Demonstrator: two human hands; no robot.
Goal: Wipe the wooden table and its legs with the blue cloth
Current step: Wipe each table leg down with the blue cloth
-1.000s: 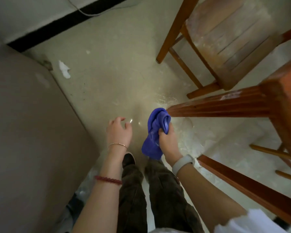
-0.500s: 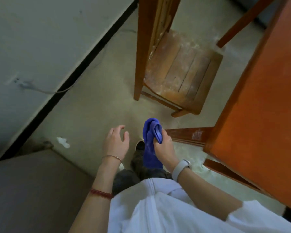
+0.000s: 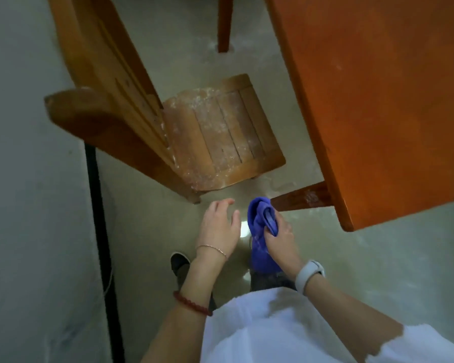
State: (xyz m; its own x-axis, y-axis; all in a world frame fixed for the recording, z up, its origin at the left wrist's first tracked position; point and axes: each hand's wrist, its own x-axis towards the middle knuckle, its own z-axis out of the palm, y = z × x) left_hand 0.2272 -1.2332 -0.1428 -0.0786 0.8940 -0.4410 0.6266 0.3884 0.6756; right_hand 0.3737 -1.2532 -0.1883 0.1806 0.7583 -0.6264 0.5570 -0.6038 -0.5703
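The wooden table's orange-brown top (image 3: 383,100) fills the upper right of the head view. One table leg (image 3: 303,198) slants out from under its near corner, and another leg (image 3: 224,24) stands at the top. My right hand (image 3: 278,237) grips the bunched blue cloth (image 3: 260,231) just left of the near leg's lower end; whether the cloth touches it is unclear. My left hand (image 3: 219,226) hovers beside the cloth, fingers apart, holding nothing.
A dusty wooden chair (image 3: 215,132) stands just ahead, left of the table, its backrest (image 3: 95,111) near the wall. A pale wall (image 3: 29,179) with a black baseboard (image 3: 100,231) runs along the left. My shoe (image 3: 180,263) is on the concrete floor below my hands.
The view has risen from near the floor to above the tabletop. The right hand has kept the cloth by the near leg, and the left hand has stayed open beside it.
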